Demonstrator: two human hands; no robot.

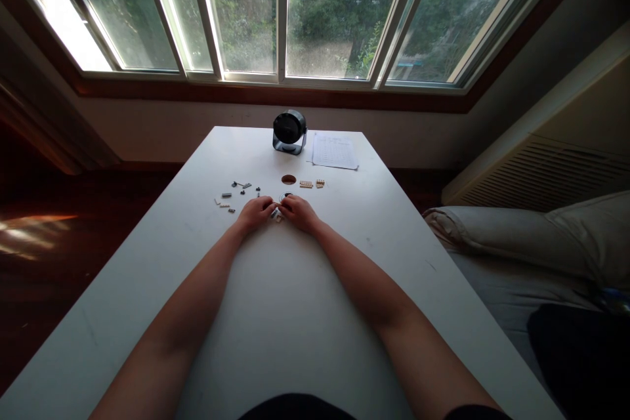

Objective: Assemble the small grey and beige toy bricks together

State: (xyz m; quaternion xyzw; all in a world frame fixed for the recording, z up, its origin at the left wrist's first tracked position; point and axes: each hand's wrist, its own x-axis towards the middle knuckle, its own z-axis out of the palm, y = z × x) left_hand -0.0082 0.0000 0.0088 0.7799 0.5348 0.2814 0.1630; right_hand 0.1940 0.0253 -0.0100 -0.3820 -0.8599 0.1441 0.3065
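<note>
Over the white table, my left hand and my right hand meet with bent, closed fingers. A small tan piece shows between the fingertips, apparently pinched from both sides; its exact kind is too small to make out. Just below the fingers lie a few small grey and tan pieces. Behind my right fingers a small dark round item is partly hidden. Left of my left hand several small grey and black pieces are scattered, among them a grey bar. Studded tan pieces lie beyond my right hand.
A brown round spot, perhaps a hole, is in the tabletop past my hands. Farther back stand a black round fan-like device and printed sheets. Windows rise behind the table; a couch is on the right.
</note>
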